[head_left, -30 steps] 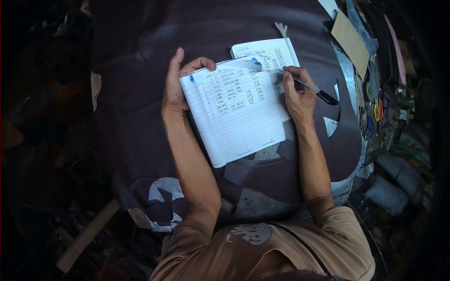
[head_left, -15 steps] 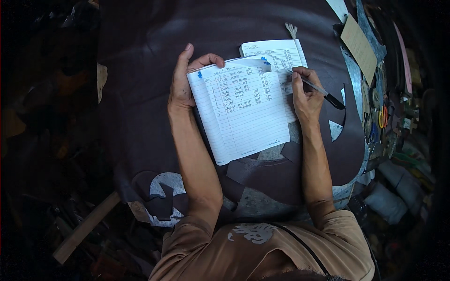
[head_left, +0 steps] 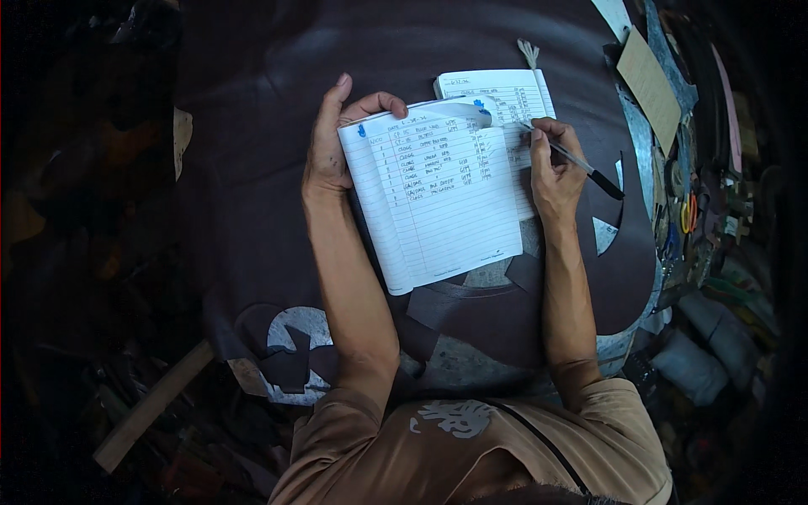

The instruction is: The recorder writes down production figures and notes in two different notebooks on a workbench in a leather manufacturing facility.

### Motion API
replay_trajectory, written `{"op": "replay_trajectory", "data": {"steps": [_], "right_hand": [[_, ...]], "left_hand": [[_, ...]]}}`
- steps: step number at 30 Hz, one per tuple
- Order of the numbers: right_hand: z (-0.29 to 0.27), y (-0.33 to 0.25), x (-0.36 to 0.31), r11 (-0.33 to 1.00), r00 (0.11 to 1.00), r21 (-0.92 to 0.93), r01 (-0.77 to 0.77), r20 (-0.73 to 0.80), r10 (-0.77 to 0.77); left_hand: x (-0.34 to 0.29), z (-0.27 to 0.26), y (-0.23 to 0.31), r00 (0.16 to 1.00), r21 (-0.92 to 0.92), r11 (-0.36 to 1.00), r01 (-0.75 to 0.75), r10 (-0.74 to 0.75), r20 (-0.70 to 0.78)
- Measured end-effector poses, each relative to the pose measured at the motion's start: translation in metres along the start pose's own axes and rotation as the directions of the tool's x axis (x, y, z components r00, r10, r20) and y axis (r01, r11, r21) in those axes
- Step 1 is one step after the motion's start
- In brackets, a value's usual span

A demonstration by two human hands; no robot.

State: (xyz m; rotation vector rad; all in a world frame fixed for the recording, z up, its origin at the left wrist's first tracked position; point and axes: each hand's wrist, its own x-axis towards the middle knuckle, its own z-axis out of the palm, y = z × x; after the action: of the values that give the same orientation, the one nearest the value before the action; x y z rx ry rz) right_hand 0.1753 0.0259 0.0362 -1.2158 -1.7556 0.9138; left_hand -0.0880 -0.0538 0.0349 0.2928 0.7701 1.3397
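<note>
My left hand (head_left: 331,160) grips the left edge of a lined notebook (head_left: 454,219), its fingers partly behind the pages. Handwritten rows fill the upper part of the page, and the top right corner curls over. Behind it lies a second open notebook (head_left: 526,91) with writing and a pale tassel (head_left: 528,52) at its top; the first notebook covers much of it. In my right hand (head_left: 555,172) is a pen (head_left: 604,182) with a black end, pinched between thumb and fingers. Its tip is close to the second notebook's page; I cannot tell whether it touches.
A dark brown leather sheet (head_left: 252,151) with cut-out holes spreads under the notebooks. Leather offcuts (head_left: 463,316) lie near my body. To the right are a tan card (head_left: 648,91) and orange-handled scissors (head_left: 689,213). A wooden plank (head_left: 156,406) juts out at the lower left.
The view has shifted slightly, moving the notebooks and my hands a little to the right in the picture. Both grips stay the same.
</note>
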Motion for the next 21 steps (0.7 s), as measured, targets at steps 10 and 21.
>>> {"op": "replay_trajectory", "data": {"steps": [10, 21], "right_hand": [[0.0023, 0.0055, -0.0009, 1.000, 1.000, -0.006, -0.017, 0.000, 0.017], [0.0011, -0.0010, 0.0050, 0.981, 0.986, -0.095, 0.167, -0.008, -0.169]], "left_hand": [[-0.0020, 0.0001, 0.0003, 1.000, 0.017, 1.000, 0.007, -0.007, -0.019], [0.0000, -0.0038, -0.0006, 1.000, -0.013, 1.000, -0.001, 0.001, 0.003]]}}
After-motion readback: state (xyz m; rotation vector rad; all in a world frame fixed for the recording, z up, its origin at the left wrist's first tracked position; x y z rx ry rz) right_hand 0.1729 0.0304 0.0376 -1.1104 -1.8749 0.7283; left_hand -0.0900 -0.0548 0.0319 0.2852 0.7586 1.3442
